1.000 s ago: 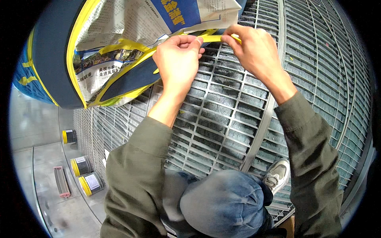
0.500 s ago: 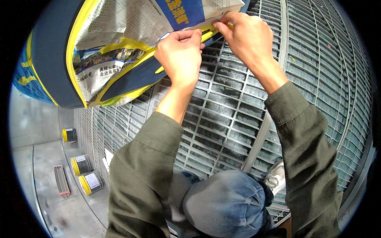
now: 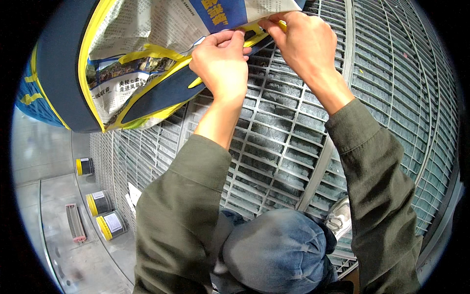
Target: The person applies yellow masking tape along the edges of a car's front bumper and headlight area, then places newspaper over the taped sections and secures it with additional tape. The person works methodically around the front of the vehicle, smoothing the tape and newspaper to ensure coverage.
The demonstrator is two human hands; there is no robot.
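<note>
A rounded dark blue panel (image 3: 58,68) at the upper left is partly covered by a newspaper sheet (image 3: 156,29). Yellow masking tape (image 3: 161,84) runs along the sheet's lower edge and around its sides. At that edge, my left hand (image 3: 221,68) is closed, thumb and fingers pinched on the tape. My right hand (image 3: 306,46), a little farther right, also pinches the tape near the sheet's right corner. A short stretch of tape shows between the two hands. Exactly what lies between the fingertips is partly hidden.
Below lies a metal floor grating (image 3: 274,127) over grey, rough material. Several dark cans with yellow rims, such as one can (image 3: 111,225), stand on the grey floor at the left beside a long, narrow red-ended object (image 3: 75,223). My knee (image 3: 276,250) and shoe (image 3: 339,218) are at the bottom.
Both hands have shifted slightly up and left, still pinching at the taped edge. The tape and sheet edge between them have moved, showing a dark gap beside the left fingertips.
</note>
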